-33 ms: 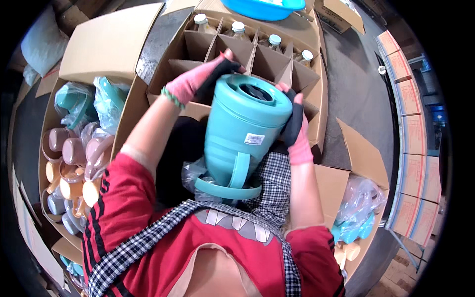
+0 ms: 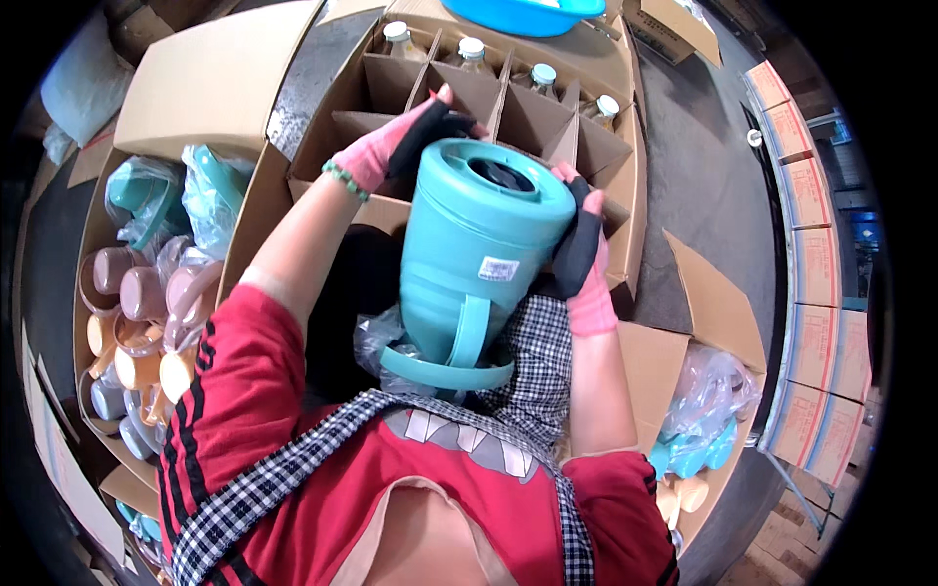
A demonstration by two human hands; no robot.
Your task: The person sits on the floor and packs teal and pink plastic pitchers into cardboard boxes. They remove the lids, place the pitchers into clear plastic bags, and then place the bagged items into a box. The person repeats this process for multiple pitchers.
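A large turquoise plastic jug [image 2: 459,234] leans over my lap, its broad round end upward and facing me. That end has a recessed, dark centre. A white label sticks to its side, and its handle and a curved loop point towards my waist, beside some clear plastic wrap [image 2: 376,337]. My left hand [image 2: 420,137], in a pink and black fingerless glove, is at the jug's far left edge with fingers stretched apart; whether it touches is hidden. Gloved alike, my right hand [image 2: 583,239] holds the jug's right side, its fingers partly behind it.
Ahead stands a carton with cardboard dividers [image 2: 498,117], several capped clear bottles [image 2: 471,54] along its far row. An open box [image 2: 98,225] at left holds wrapped turquoise, mauve and orange wares. Another open box [image 2: 723,469] is at right. A blue basin [image 2: 528,18] sits beyond.
The jug has shifted slightly left and its broad end has risen a little. My left hand has moved slightly up and left. My right hand stays at the jug's side.
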